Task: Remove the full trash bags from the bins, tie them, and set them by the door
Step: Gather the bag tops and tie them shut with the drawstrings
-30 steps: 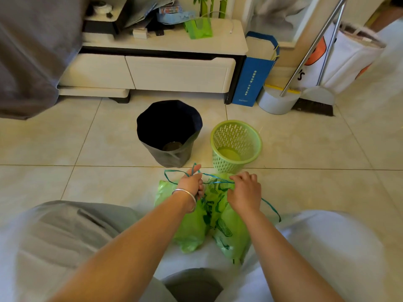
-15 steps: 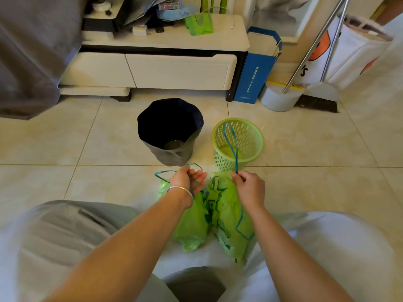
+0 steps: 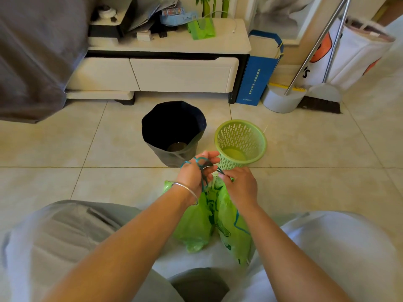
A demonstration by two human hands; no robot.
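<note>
A green trash bag (image 3: 218, 216) with dark print lies on the tiled floor between my knees, its top gathered. Its blue drawstring (image 3: 199, 163) is looped over the fingers of my left hand (image 3: 194, 174), which wears a silver bracelet and sits just above the bag's neck. My right hand (image 3: 238, 185) pinches the other end of the drawstring right beside the left hand. Behind my hands stand a dark bin (image 3: 174, 132) lined with a black bag and a small green slotted basket (image 3: 241, 142), which holds no bag.
A white low cabinet (image 3: 170, 68) with clutter on top runs along the back. A blue paper bag (image 3: 257, 70), a white dustpan (image 3: 281, 99) and a broom (image 3: 320, 101) stand at the back right. Grey fabric (image 3: 37, 55) hangs at the left.
My right hand has brought the drawstring down from over the green basket and moved close to the left hand. The string now wraps my left fingers.
</note>
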